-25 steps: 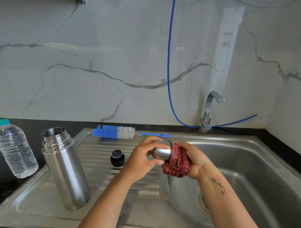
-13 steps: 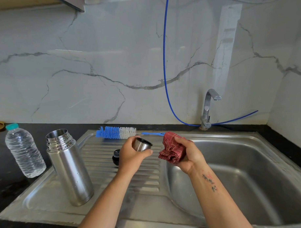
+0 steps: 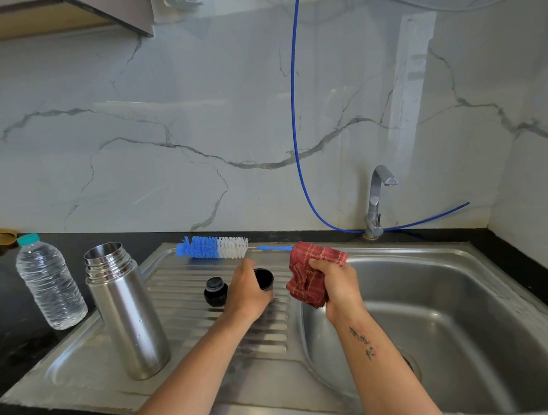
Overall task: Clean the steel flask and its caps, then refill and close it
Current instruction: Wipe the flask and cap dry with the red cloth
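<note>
The open steel flask (image 3: 124, 310) stands upright on the left of the ribbed draining board (image 3: 200, 329). My left hand (image 3: 248, 293) grips the steel cup cap (image 3: 264, 278) with its dark opening facing up, low over the board. Just left of that hand sits the black stopper cap (image 3: 215, 292). My right hand (image 3: 335, 287) holds a bunched red checked cloth (image 3: 307, 276) above the sink's left rim, apart from the cup cap.
A blue and white bottle brush (image 3: 215, 247) lies along the board's far edge. A plastic water bottle (image 3: 48, 286) stands on the black counter at left. The sink basin (image 3: 448, 337), the tap (image 3: 377, 201) and a blue hose (image 3: 295, 130) are at right.
The cloth came out of the cup cap and my hands drew apart. My left hand lowered the cap toward the draining board, opening up.
</note>
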Demonstrator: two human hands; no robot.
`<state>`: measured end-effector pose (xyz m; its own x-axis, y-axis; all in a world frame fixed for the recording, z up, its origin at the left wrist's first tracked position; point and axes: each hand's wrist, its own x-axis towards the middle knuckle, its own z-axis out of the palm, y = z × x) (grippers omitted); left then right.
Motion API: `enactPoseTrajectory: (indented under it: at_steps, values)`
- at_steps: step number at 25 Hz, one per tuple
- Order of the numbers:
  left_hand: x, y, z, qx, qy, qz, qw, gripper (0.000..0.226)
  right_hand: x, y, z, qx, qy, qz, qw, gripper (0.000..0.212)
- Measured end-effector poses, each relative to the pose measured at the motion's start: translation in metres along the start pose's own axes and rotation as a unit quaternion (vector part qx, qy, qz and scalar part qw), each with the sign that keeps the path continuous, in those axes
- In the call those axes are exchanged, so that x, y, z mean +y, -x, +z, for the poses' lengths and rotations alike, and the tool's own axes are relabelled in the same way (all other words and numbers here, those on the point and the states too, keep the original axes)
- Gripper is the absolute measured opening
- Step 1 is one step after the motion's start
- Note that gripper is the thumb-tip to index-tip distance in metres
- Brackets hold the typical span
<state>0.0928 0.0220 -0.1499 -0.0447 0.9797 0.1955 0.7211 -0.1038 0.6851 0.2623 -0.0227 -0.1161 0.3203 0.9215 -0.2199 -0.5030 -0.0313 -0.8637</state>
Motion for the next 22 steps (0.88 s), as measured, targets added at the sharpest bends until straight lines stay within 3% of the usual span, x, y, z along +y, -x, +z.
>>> enactPoseTrajectory:
  at_steps: [4,6,8,11,13,15,18,22]
  values:
    - [-0.001,0.000,0.000,-0.015,-0.029,-0.009,0.999,0.069,0.000,0.001,0.000,-0.017,-0.004,-0.015,1.000,0.019]
    - [0.005,0.006,-0.005,0.028,-0.028,0.036,0.999,0.058,-0.001,0.003,0.002,-0.037,0.011,-0.029,0.999,0.022]
    - [0.021,0.017,-0.017,0.062,0.076,0.075,0.992,0.042,-0.001,0.007,0.004,-0.073,0.030,-0.052,0.996,0.022]
    - [0.046,0.037,-0.041,-0.048,0.261,0.055,0.963,0.039,-0.003,0.024,0.013,-0.134,0.044,-0.074,0.987,0.019]
    - [0.049,0.046,-0.050,-0.099,0.268,0.065,0.956,0.044,-0.003,0.038,0.018,-0.185,0.039,-0.066,0.980,0.025]
    - [0.042,0.055,-0.057,-0.100,0.276,0.071,0.953,0.043,-0.005,0.049,0.020,-0.213,0.025,-0.039,0.976,0.036]
    - [0.038,0.068,-0.069,-0.153,0.323,0.038,0.933,0.024,-0.014,0.063,0.021,-0.210,0.040,-0.025,0.977,0.045]
    - [0.048,0.088,-0.077,-0.251,0.390,0.017,0.886,0.039,-0.035,0.079,0.005,-0.154,0.059,-0.031,0.986,0.045]
